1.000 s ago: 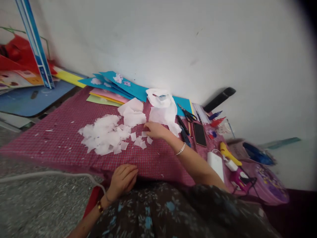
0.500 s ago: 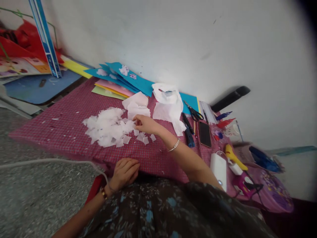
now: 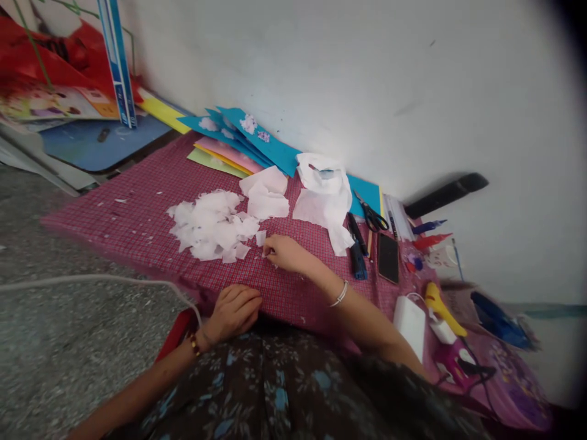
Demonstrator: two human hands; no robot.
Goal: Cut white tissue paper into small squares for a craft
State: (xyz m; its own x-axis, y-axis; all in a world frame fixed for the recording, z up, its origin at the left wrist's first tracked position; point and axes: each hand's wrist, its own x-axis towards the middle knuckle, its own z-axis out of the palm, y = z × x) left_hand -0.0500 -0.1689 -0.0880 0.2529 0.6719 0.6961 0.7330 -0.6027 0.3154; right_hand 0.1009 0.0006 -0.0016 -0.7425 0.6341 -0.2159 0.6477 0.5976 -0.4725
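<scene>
My right hand is low over the cloth with its fingers pinched together. A bit of white paper shows at the fingertips, and what else lies under the hand is hidden. Just left of it are a loose square paper scrap and a heap of torn white paper scraps. Behind the heap lie larger white tissue sheets. My left hand rests palm down at the table's near edge, fingers loosely extended and holding nothing.
Blue card sheets lean by the wall near a crumpled white tissue. To the right lie scissors, a blue-handled cutter, a phone, a white power bank and a yellow-handled tool. A cable crosses at left.
My right hand has drawn back from the heap toward me, over where several loose scraps lay; those are now out of sight. My left hand stays put. The camera view has shifted slightly.
</scene>
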